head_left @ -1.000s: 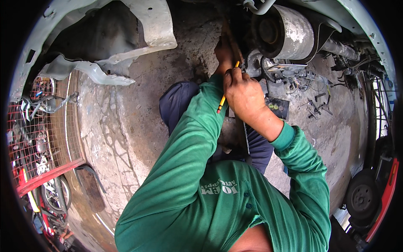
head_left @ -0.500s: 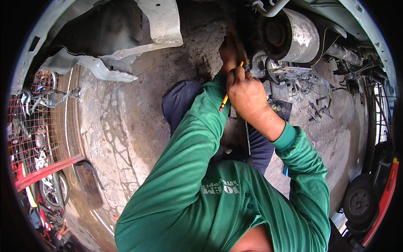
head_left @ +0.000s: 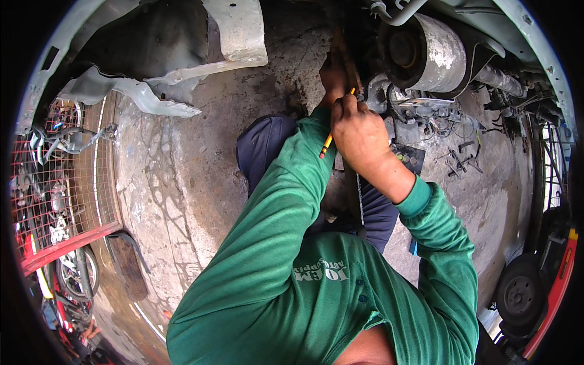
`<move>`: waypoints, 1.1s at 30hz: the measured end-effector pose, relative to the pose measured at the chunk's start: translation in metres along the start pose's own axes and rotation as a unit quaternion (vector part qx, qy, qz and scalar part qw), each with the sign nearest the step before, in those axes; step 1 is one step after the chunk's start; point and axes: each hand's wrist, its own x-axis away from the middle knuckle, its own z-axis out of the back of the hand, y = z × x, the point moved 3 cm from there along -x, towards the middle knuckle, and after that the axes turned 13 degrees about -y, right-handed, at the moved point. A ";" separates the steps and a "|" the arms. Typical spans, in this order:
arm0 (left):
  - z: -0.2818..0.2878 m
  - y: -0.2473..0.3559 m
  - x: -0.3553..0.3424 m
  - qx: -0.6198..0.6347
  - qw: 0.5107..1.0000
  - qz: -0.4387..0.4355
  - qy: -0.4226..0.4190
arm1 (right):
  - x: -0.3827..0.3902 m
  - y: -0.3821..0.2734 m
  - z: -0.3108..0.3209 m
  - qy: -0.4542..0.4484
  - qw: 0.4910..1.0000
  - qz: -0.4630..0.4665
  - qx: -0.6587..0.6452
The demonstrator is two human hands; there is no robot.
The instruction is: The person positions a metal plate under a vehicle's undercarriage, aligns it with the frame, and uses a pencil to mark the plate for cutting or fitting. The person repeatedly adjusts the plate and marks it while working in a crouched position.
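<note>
My right hand [head_left: 359,132] is closed round a yellow pencil [head_left: 327,144], its eraser end pointing toward me and its other end against a long, narrow brown piece [head_left: 350,64] at the top middle. Beyond it, my left hand [head_left: 333,79] is on that piece in shadow; its fingers are too dark to make out clearly. A long dark strip with a pale edge [head_left: 354,204] shows below my right wrist, between my navy-trousered knees. A large silvery cylinder [head_left: 438,55] hangs just right of my hands.
Bent grey panels [head_left: 234,33] hang at upper left from the vehicle body. Loose tools [head_left: 459,161] and tangled wiring [head_left: 441,121] lie right on the concrete floor [head_left: 170,194]. A red mesh fence [head_left: 73,233] with motorcycles behind stands left; a wheel [head_left: 520,292] is at lower right.
The surroundings at the top have shifted slightly right in view, and my hands with them. My right hand and pencil have edged up and right; the grips look unchanged.
</note>
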 end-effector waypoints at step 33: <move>-0.003 0.003 0.004 0.042 0.999 0.015 -0.005 | -0.002 0.002 0.007 -0.007 1.000 -0.002 -0.002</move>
